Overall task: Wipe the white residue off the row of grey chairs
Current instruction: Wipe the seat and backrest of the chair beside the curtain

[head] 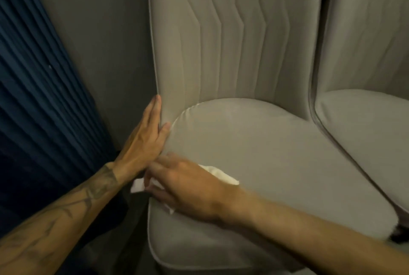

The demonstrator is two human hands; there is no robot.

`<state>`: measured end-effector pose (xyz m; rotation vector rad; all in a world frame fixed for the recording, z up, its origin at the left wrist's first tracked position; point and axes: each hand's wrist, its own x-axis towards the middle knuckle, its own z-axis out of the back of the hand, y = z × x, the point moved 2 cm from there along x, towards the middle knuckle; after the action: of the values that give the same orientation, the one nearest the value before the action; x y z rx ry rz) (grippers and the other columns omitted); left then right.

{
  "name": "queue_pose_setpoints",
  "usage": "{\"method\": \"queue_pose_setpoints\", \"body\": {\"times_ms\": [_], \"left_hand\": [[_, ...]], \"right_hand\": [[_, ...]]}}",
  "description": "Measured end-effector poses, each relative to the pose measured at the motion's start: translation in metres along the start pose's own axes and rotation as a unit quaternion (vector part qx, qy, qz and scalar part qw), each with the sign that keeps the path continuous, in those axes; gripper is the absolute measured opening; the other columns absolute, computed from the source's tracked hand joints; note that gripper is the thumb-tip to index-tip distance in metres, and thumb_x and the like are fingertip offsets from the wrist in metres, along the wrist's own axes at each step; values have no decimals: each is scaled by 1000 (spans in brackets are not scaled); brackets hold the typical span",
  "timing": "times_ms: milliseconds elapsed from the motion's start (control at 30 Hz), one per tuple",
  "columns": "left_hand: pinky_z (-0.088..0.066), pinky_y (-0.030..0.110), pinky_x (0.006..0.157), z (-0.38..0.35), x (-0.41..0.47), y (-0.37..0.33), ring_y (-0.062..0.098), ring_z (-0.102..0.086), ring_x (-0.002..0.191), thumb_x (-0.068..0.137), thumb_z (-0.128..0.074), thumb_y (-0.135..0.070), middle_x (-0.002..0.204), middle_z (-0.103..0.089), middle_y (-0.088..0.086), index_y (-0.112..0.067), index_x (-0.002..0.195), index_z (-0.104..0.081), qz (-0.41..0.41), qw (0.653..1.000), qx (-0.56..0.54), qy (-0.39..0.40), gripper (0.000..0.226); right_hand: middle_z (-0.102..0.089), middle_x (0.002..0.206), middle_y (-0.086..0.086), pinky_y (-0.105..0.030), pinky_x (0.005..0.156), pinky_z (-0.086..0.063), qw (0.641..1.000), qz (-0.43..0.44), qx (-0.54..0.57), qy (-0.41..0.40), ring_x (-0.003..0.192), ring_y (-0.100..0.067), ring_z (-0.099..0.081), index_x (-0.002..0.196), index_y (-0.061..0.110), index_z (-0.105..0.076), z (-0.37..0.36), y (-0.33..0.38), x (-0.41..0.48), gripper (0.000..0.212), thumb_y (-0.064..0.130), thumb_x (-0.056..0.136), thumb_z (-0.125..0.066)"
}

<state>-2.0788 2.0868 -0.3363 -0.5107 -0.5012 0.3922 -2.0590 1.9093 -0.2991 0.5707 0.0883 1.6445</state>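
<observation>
Pressing white cloth [223,175] to the grey chair [254,142], spread right hand [188,186] lies beside flat-fingered left hand [143,139].

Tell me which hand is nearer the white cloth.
Right. The right hand presses down on the cloth; the left hand lies flat against the chair side, off the cloth.

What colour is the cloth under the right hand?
The cloth is white; the head view shows it.
</observation>
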Motion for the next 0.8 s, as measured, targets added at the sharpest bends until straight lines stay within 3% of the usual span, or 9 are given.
{"method": "queue_pose_setpoints", "body": {"times_ms": [67,133,233,300,433,567,667,733,800], "left_hand": [[-8,20,122,0,0,-2,15,-11,159,110,-39,-35,174,-3,2,-18,167,-3,-8,1000,4,-1,69],[-7,20,123,1,0,-3,15,-11,159,110,-41,-32,174,-5,3,-16,166,-4,-14,1000,14,-4,69],[-9,23,124,1,-3,-4,11,-10,158,111,-37,-33,174,-3,-1,-20,167,-1,-5,1000,13,-2,68],[-7,19,122,1,-4,-5,4,-8,155,112,-36,-32,174,-2,-2,-22,166,0,-1,1000,10,1,66],[-5,5,117,12,-10,-2,-3,-10,153,113,-30,-31,173,-7,-6,-24,167,-5,23,999,-14,38,60],[-14,13,121,29,-30,-4,-2,-20,152,112,-32,-35,171,-19,-9,-25,166,-18,56,993,-30,104,56],[-18,16,124,41,-47,-17,0,-25,152,112,-37,-31,169,-26,-7,-21,163,-26,82,983,-57,151,53],[-23,28,127,51,-59,-26,7,-28,153,111,-39,-31,169,-27,-3,-18,162,-31,85,976,-53,194,54],[-25,30,126,59,-75,-35,10,-28,153,110,-41,-38,171,-21,-5,-20,162,-31,89,963,-23,253,56]], "right_hand": [[-61,107,-18,-37,88,-37,998,-34,-55,-15,97,-32,-54,104,4,-61,11,-26,3,16,18,101,-55],[-60,113,-18,-38,92,-36,985,-123,-112,-48,105,-34,-53,109,4,-60,28,-71,9,20,21,103,-51],[-59,119,-20,-44,96,-39,943,-284,-148,-86,112,-39,-53,115,4,-59,49,-135,16,26,25,104,-47],[-58,121,-21,-45,96,-39,923,-339,-151,-102,112,-39,-52,117,4,-57,46,-148,29,28,26,105,-45],[-55,126,-20,-43,100,-34,937,-307,-152,-68,115,-37,-49,123,3,-53,19,-116,61,31,24,108,-35],[-58,118,-19,-47,94,-40,967,-208,-133,-54,105,-36,-52,120,0,-59,15,-67,61,29,20,107,-42],[-57,116,-17,-49,91,-41,978,-121,-164,36,101,-35,-52,124,1,-59,10,-29,45,35,21,104,-38],[-57,111,-16,-47,89,-41,978,-111,-160,72,97,-32,-51,120,4,-60,7,-6,26,37,27,100,-40],[-57,105,-13,-43,84,-44,979,-139,-126,77,90,-30,-51,112,6,-61,10,14,2,36,33,94,-46]]}}
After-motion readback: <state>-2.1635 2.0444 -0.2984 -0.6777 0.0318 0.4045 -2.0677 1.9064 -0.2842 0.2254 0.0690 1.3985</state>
